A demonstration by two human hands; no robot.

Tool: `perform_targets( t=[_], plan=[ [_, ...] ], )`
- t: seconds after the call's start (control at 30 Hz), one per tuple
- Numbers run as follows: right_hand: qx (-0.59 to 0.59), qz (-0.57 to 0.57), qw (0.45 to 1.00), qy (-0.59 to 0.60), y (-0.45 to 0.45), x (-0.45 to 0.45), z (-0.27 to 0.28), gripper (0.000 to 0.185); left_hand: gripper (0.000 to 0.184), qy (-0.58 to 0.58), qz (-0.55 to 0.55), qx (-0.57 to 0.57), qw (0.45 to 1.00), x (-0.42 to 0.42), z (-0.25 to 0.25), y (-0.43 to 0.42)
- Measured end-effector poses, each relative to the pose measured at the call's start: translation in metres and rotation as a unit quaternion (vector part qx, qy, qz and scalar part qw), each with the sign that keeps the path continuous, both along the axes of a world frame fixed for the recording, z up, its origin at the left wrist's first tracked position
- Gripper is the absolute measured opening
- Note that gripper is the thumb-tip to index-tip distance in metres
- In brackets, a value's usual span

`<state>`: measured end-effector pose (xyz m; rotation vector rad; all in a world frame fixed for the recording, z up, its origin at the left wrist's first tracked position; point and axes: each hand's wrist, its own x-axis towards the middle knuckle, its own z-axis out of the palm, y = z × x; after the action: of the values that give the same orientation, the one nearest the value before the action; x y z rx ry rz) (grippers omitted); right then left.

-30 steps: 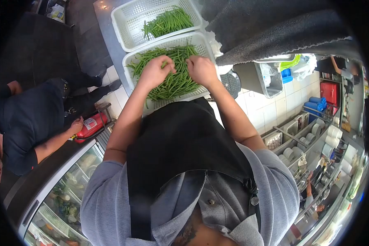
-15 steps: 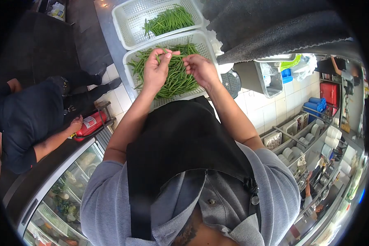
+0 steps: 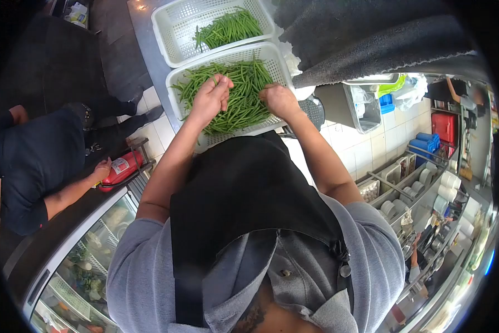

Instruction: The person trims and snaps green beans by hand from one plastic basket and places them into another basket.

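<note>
Green beans [image 3: 238, 105] fill most of the near white perforated basket [image 3: 174, 100]. My left hand [image 3: 212, 99] is over the basket's left part, fingers curled together; a bit of green shows at the fingertips, too small to make out fully. At the right side of the same basket, my right hand [image 3: 280, 101] is closed with its fingertips down at the beans, and what they hold is hidden. Behind stands a second white basket [image 3: 174, 36], with a smaller heap of green beans [image 3: 230, 29] lying mostly in one direction.
Both baskets rest on a metal table [image 3: 144, 33]. A person in dark clothes [image 3: 44, 161] is at the left, near a red fire extinguisher [image 3: 121, 169]. A glass-fronted fridge [image 3: 88, 261] is lower left. A grey bin [image 3: 366, 108] and shelves with bowls [image 3: 410, 191] are at the right.
My hands were close together half a second ago with a bean between them. They have since moved apart, the right one moving right and down to the beans.
</note>
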<state>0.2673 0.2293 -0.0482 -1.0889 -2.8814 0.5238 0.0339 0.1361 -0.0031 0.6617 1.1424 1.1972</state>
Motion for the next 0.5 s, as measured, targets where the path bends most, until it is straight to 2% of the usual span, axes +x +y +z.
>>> perform_targets(
  t=[0.03,0.1,0.13,0.17,0.2,0.23,0.27,0.3,0.37,0.5],
  plan=[
    [-0.017,0.004,0.999,0.028,0.002,-0.001,0.005,0.014,0.026,0.000,0.002,-0.001,1.000,0.000,0.004,-0.001],
    [-0.046,-0.001,0.998,0.046,0.004,-0.001,0.030,0.013,0.027,0.126,-0.076,-0.023,0.989,0.001,0.013,-0.003],
    [-0.071,-0.008,0.995,0.064,0.005,-0.003,0.048,0.012,0.032,0.237,-0.096,0.025,0.966,-0.003,-0.003,0.001],
    [-0.070,-0.009,0.995,0.064,0.005,-0.005,0.061,0.012,0.032,0.237,-0.098,0.026,0.966,0.001,-0.009,0.000],
    [-0.069,-0.007,0.995,0.073,0.006,-0.006,0.073,0.012,0.034,0.308,-0.093,0.085,0.943,0.009,-0.014,0.001],
    [-0.068,-0.005,0.994,0.083,0.006,-0.008,0.083,0.011,0.038,0.375,-0.087,0.144,0.912,0.018,0.002,0.004],
    [-0.067,-0.007,0.994,0.083,0.005,-0.009,0.092,0.011,0.043,0.366,-0.142,0.064,0.917,0.020,0.021,0.001],
    [-0.072,-0.029,0.992,0.102,0.004,-0.011,0.100,0.011,0.043,0.367,-0.144,0.065,0.917,0.024,0.021,0.004],
    [-0.076,-0.053,0.988,0.122,0.003,-0.014,0.111,0.011,0.037,0.433,-0.165,0.096,0.881,0.027,0.019,0.009],
    [-0.071,-0.052,0.991,0.102,0.003,-0.012,0.118,0.011,0.033,0.468,-0.151,0.176,0.853,0.018,0.013,0.018]
  ],
)
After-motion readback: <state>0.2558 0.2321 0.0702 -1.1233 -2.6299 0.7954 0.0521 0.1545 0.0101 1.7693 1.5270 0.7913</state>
